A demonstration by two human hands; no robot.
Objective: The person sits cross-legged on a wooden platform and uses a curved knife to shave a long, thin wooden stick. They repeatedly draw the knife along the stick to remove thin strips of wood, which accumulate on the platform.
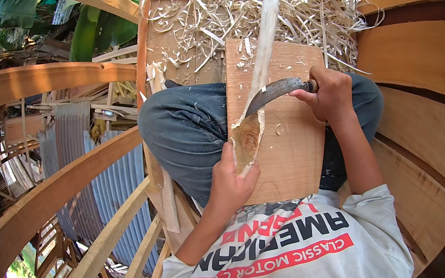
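Note:
A long, pale wooden piece runs away from me and widens at its near end into a brown, rough-edged part. Around that wide end my left hand is closed. My right hand grips a curved knife by its short wooden handle. The dark blade lies across the narrow part of the wooden piece, just beyond the wide end. Under both is a flat wooden board that rests between my bent legs. Small chips are scattered on the board.
Curly wood shavings are heaped beyond my knees. Wooden slats rise close on the right. Curved rails stand on the left, with corrugated sheets and scrap wood behind them. My jeans-covered knees flank the board.

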